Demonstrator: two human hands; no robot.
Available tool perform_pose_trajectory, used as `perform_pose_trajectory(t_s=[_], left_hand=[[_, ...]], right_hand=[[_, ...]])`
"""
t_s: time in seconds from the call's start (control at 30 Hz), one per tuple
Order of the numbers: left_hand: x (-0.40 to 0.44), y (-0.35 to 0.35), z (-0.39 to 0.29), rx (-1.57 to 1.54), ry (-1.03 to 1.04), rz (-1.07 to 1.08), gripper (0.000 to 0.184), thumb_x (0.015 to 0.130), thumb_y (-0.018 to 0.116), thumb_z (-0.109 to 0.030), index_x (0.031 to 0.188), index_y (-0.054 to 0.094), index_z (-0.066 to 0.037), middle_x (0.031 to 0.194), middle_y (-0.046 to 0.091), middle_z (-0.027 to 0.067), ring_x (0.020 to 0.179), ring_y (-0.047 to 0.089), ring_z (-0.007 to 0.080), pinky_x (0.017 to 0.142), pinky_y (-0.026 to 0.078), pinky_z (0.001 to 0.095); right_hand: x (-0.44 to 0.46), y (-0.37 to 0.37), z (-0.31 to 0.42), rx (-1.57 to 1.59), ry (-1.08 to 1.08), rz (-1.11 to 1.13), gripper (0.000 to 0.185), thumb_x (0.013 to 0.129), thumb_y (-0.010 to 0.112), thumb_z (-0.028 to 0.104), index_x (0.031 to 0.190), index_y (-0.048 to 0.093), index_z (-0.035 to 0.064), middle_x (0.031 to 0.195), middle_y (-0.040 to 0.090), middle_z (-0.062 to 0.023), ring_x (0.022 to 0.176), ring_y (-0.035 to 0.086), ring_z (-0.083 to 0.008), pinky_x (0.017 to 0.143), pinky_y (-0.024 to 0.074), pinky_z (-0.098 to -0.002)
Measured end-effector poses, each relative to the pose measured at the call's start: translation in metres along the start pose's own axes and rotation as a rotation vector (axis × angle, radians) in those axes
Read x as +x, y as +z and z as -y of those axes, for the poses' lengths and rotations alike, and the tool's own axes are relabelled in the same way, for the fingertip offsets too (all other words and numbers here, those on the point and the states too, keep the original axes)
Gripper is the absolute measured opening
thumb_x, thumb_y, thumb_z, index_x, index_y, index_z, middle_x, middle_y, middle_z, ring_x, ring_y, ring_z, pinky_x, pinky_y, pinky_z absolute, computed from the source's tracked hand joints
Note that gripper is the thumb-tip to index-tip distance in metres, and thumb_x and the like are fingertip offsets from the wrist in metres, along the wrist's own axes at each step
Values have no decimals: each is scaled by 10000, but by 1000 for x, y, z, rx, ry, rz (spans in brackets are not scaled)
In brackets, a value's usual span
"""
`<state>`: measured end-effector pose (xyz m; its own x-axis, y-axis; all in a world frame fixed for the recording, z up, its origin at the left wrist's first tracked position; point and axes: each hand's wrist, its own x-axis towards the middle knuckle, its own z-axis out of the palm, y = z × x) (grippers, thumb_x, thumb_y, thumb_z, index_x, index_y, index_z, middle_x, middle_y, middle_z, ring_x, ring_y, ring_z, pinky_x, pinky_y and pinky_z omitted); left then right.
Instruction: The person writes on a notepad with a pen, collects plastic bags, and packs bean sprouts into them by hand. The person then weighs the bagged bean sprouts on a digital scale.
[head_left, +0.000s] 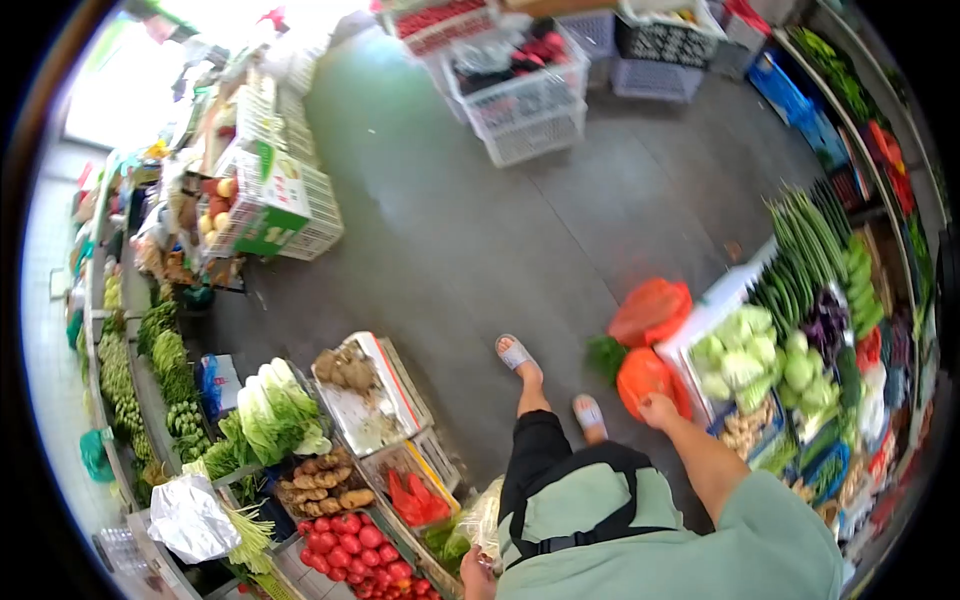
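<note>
My right hand [657, 410] is closed on an orange-red plastic bag [650, 380], which hangs beside the right-hand vegetable display. Just beyond it is another orange-red plastic bag [650, 312], slightly blurred. Green leaves [606, 356] stick out to the left of the bags; which bag they belong to I cannot tell. My left hand [478, 575] is low in the view, its fingers curled at the lower end of a crinkled, see-through plastic bag [487, 515]. The contents of that bag are unclear.
Cabbages [742, 345], long green beans [805, 235] and other vegetables fill the right-hand stand. Tomatoes [355, 550], napa cabbage [275, 410] and a white box [370, 390] are at left. Stacked crates [525, 110] stand ahead on the grey floor [450, 230].
</note>
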<state>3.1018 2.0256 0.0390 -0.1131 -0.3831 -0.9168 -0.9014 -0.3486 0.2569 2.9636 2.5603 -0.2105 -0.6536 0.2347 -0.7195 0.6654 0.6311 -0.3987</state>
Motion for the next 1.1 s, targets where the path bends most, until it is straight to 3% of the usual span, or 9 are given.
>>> perform_pose_trajectory(t_s=[0.07, 0.13, 0.43, 0.53, 0.6, 0.67, 0.73, 0.9, 1.1], left_hand=[[58, 4, -17, 323, 162, -50, 300, 994, 574, -217, 1225, 624, -33, 874, 627, 69, 754, 601, 187, 608, 487, 322], [112, 13, -52, -241, 7, 129, 257, 987, 588, -227, 1146, 640, -32, 813, 602, 65, 686, 567, 180, 548, 449, 311], [129, 121, -373, -60, 338, 170, 246, 936, 642, -279, 1028, 695, -58, 798, 617, 61, 674, 521, 200, 591, 451, 351], [219, 135, -449, 353, 924, 118, 321, 909, 644, -340, 1015, 711, -45, 837, 647, 74, 694, 527, 218, 632, 458, 400], [257, 169, -528, 289, 390, 49, 376, 909, 624, -378, 1012, 719, -29, 885, 674, 93, 728, 546, 230, 674, 465, 421], [240, 189, -612, 180, 395, 34, 388, 910, 621, -368, 1047, 716, -17, 877, 665, 104, 764, 553, 230, 712, 473, 422], [264, 210, -695, 239, 583, 5, 412, 932, 617, -394, 1049, 712, -10, 835, 629, 92, 769, 546, 223, 718, 473, 420], [207, 266, -937, 47, 526, -44, 388, 961, 639, -370, 1054, 709, 0, 804, 595, 64, 751, 538, 198, 665, 463, 386], [226, 328, -1164, 42, 665, -152, 362, 940, 672, -283, 1141, 713, 15, 836, 672, 82, 720, 562, 161, 677, 479, 354]], right_hand=[[35, -1, 40, -36, -57, 11, 299, 856, 704, 351, 1010, 722, 95, 991, 742, -163, 964, 709, -342, 868, 552, -450], [54, -35, 114, -23, -129, -18, 312, 857, 711, 343, 1023, 720, 79, 989, 743, -163, 962, 709, -336, 869, 553, -443], [160, -154, 349, 114, -188, -231, 246, 834, 739, 257, 954, 734, 41, 882, 749, -130, 853, 725, -258, 801, 574, -384], [225, -154, 389, 235, -139, -235, 231, 813, 723, 256, 879, 729, 34, 834, 731, -147, 753, 709, -288, 752, 569, -410], [247, -172, 435, 77, -225, -321, 191, 824, 751, 204, 894, 727, 29, 784, 734, -94, 703, 711, -204, 690, 588, -356], [315, -155, 437, 233, -17, -156, 233, 814, 755, 241, 895, 738, 23, 772, 731, -89, 678, 712, -220, 664, 585, -363], [351, -156, 477, -84, -157, -106, 299, 880, 681, 338, 1012, 744, 77, 1052, 718, -209, 980, 663, -402, 877, 523, -474], [515, -165, 595, -413, -180, 254, 379, 885, 693, 372, 1070, 748, 46, 1120, 724, -188, 1049, 677, -366, 896, 533, -471], [681, -257, 857, -146, -207, 45, 390, 872, 717, 387, 1041, 761, 39, 1067, 744, -193, 998, 703, -338, 876, 540, -447]])
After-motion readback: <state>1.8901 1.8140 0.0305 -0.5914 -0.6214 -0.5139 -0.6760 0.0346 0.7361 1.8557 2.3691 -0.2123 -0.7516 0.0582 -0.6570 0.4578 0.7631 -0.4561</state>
